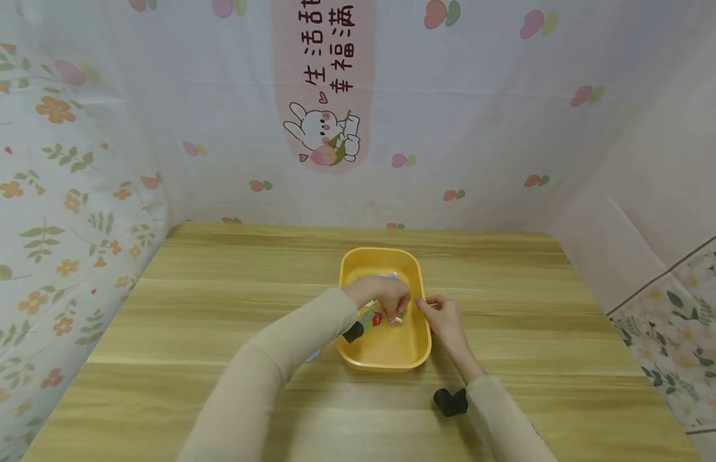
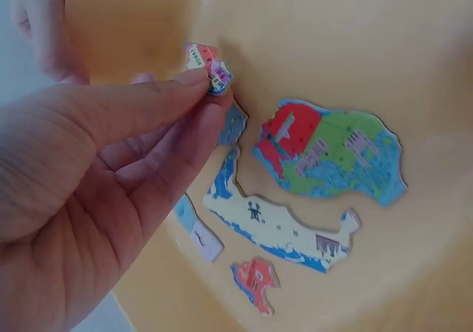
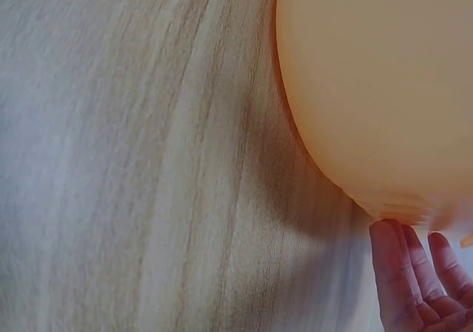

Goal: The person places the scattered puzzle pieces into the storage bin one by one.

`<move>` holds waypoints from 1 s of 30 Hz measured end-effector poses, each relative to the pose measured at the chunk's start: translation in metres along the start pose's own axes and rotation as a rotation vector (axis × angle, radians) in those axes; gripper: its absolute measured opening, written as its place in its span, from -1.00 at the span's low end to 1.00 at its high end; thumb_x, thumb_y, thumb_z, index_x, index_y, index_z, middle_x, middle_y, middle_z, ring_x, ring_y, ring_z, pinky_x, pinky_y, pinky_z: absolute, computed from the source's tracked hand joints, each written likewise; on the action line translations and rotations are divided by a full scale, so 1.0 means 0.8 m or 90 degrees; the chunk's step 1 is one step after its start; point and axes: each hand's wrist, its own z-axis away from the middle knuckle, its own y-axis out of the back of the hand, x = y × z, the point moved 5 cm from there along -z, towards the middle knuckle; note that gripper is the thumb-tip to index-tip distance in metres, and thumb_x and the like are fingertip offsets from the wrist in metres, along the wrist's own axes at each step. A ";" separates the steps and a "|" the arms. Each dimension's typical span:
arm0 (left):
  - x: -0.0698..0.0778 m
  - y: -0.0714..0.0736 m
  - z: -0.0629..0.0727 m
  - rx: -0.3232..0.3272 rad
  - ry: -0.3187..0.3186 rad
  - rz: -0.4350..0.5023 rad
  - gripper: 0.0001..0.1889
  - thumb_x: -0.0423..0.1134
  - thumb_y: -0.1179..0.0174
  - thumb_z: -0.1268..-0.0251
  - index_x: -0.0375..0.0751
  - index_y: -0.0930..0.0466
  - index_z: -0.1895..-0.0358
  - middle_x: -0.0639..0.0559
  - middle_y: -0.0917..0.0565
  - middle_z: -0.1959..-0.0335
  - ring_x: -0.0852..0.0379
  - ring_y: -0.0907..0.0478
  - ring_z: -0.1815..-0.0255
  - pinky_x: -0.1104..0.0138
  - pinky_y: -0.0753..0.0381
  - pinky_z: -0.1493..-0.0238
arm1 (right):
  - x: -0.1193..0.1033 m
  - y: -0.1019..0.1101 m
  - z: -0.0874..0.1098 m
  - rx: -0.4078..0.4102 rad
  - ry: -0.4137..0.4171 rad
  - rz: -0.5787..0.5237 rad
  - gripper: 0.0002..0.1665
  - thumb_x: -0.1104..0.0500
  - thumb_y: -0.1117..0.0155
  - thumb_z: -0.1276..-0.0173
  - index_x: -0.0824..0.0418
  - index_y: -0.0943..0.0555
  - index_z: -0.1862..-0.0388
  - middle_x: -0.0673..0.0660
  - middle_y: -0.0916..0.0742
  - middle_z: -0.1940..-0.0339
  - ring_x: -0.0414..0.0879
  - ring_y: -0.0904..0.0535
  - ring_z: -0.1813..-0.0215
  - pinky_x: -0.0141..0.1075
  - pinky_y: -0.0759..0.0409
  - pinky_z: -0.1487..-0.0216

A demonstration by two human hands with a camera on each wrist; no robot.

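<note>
My left hand [image 1: 392, 296] reaches into a yellow plastic bin [image 1: 387, 353]. Between thumb and fingertips it pinches a small red, cream and purple puzzle piece [image 2: 207, 57], held above the bin's floor. Below lie several flat, map-like pieces: a large green and red one [image 2: 344, 151], a long cream and blue one [image 2: 281, 232], a small orange-red one [image 2: 256, 282] and a blue one [image 2: 235, 123] partly behind the fingers. My right hand [image 1: 447, 321] grips the bin's right side, thumb at the rim; in the right wrist view its fingers [image 3: 392, 262] touch the outer wall.
The bin stands on a wood-grain table [image 1: 219, 308]. A bit of blue [image 1: 314, 355] shows beside my left forearm, mostly hidden. Black wrist mounts [image 1: 450, 402] sit at both wrists. Patterned cloth [image 1: 219, 128] hangs behind the table and along its sides.
</note>
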 end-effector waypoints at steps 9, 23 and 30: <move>-0.004 -0.010 -0.009 -0.038 0.018 -0.011 -0.83 -0.60 -0.20 0.02 -0.36 -0.43 0.39 0.08 -0.42 0.53 0.24 -0.33 0.62 0.49 -0.38 0.53 | 0.001 -0.003 0.001 0.000 0.005 -0.017 -0.60 0.10 -0.18 -0.26 0.47 -0.56 0.17 0.34 -0.67 0.41 -0.28 -0.44 0.63 -0.46 -0.42 0.65; -0.013 0.012 0.008 0.077 -0.027 -0.005 -0.79 -0.42 -0.22 -0.05 -0.33 -0.50 0.20 0.04 -0.55 0.30 0.20 -0.46 0.34 0.50 -0.49 0.31 | -0.003 0.003 0.000 -0.003 0.014 -0.023 -0.59 0.09 -0.18 -0.26 0.47 -0.56 0.19 0.32 -0.68 0.42 -0.27 -0.47 0.60 -0.46 -0.45 0.61; -0.035 0.021 0.033 0.146 -0.035 0.033 -0.70 -0.35 -0.20 -0.15 -0.35 -0.43 0.06 -0.16 -0.52 0.01 -0.02 -0.48 -0.03 0.29 -0.50 -0.05 | -0.004 0.004 0.003 -0.038 -0.003 -0.041 -0.55 0.08 -0.16 -0.28 0.49 -0.52 0.13 0.30 -0.68 0.45 -0.23 -0.51 0.64 -0.44 -0.49 0.63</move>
